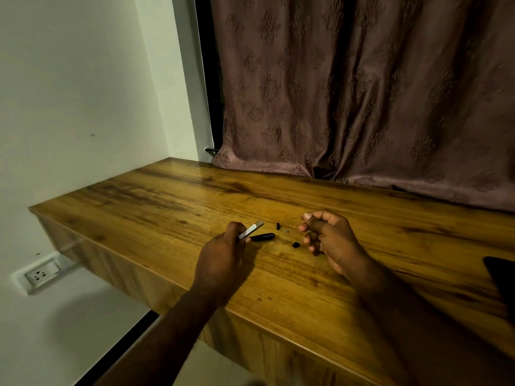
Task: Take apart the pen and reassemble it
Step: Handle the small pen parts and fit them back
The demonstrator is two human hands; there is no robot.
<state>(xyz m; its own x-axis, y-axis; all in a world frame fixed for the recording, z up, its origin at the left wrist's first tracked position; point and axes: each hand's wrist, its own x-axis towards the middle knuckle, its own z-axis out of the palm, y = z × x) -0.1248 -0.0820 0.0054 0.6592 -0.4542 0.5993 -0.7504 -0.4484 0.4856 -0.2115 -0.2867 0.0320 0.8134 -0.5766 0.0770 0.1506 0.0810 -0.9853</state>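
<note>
Silver barrel (252, 229): gripped by left hand (223, 254), axis toward upper right; black cap (263, 236) adjacent; right hand (328, 238) curled, contents unclear

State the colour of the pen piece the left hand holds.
The pen piece is silver; head view.

dim room; wooden wall-mounted desk (156, 196), patterned mauve curtain (362, 93) draping onto it, pale wall (69, 93), socket (41, 274) below desk.

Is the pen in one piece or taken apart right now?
Apart. The left hand grips a silver barrel; a black section and two small black pieces lie separate on the table.
</note>
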